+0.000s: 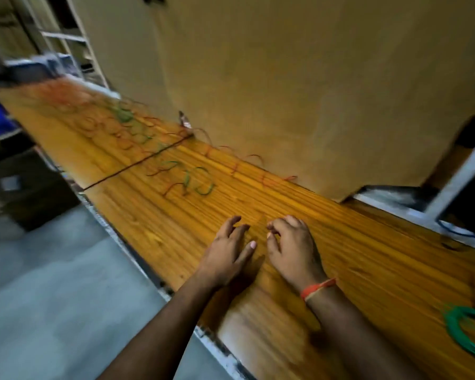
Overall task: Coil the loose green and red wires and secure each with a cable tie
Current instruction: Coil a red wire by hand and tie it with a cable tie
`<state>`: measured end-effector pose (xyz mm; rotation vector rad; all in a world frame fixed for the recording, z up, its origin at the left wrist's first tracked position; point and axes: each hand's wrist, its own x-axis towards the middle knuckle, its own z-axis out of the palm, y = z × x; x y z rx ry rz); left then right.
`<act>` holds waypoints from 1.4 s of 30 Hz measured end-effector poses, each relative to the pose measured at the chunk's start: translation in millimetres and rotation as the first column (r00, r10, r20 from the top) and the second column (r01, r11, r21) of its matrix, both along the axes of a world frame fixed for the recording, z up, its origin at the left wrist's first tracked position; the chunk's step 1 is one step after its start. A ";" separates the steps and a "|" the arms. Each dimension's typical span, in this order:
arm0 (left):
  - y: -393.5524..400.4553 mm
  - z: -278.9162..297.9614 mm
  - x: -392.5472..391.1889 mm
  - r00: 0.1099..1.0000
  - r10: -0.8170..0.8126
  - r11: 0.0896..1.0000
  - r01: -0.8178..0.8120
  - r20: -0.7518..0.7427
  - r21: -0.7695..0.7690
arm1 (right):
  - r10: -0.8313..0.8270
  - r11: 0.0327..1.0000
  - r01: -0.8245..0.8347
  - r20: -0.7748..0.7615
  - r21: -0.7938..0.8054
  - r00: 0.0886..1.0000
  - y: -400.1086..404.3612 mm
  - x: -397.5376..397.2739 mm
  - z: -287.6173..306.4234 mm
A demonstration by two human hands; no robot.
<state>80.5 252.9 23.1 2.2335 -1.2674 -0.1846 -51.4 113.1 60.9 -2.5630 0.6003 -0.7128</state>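
Left hand (232, 250): lower centre of the frame, fingers loosely spread over the bench (354, 256), holding nothing visible.
Right hand (292, 246): just beside the left, fingers curled inward; whether they pinch a thin wire cannot be told through the blur.
Loose wires (187, 179): green and red strands lie strewn at centre and upper left, well apart from both hands, probably awaiting coiling.
Green coil (468, 334): lower right edge, apparently already wound and set aside; no tie discernible.
Bench: long, wood-grained, running diagonally.
Cardboard sheet (285, 78): upright behind the bench.
Floor (52, 283): grey, lower left.
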 end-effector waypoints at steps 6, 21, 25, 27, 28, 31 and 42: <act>105.0 11.3 122.7 0.998 0.066 0.995 -0.066 0.000 0.078 | 0.102 0.985 -0.105 0.027 0.135 0.994 93.6 148.8 2.0; 164.4 20.1 325.7 0.996 0.074 0.994 -0.078 0.051 0.078 | -0.148 0.796 0.155 -0.060 0.586 0.987 149.7 342.5 -32.3; 153.4 9.7 391.0 0.991 0.096 0.994 -0.100 0.089 0.050 | -0.203 0.751 0.155 0.001 0.642 0.979 159.5 371.2 -43.3; 146.3 8.6 423.8 0.988 0.124 0.991 -0.127 0.087 0.028 | -0.214 0.730 0.158 0.003 0.665 0.977 159.4 387.5 -46.8; 142.5 9.7 439.1 0.988 0.130 0.991 -0.132 0.083 0.018 | -0.226 0.727 0.162 0.010 0.667 0.974 158.4 396.2 -49.3; 134.0 15.6 478.4 0.970 0.202 0.977 -0.190 0.135 -0.102 | -0.241 0.731 0.186 -0.006 0.657 0.970 155.5 419.6 -55.8; 114.0 30.6 597.9 0.990 0.061 0.981 -0.037 -0.127 0.188 | -0.231 0.787 0.225 -0.063 0.574 0.971 171.9 498.9 -43.2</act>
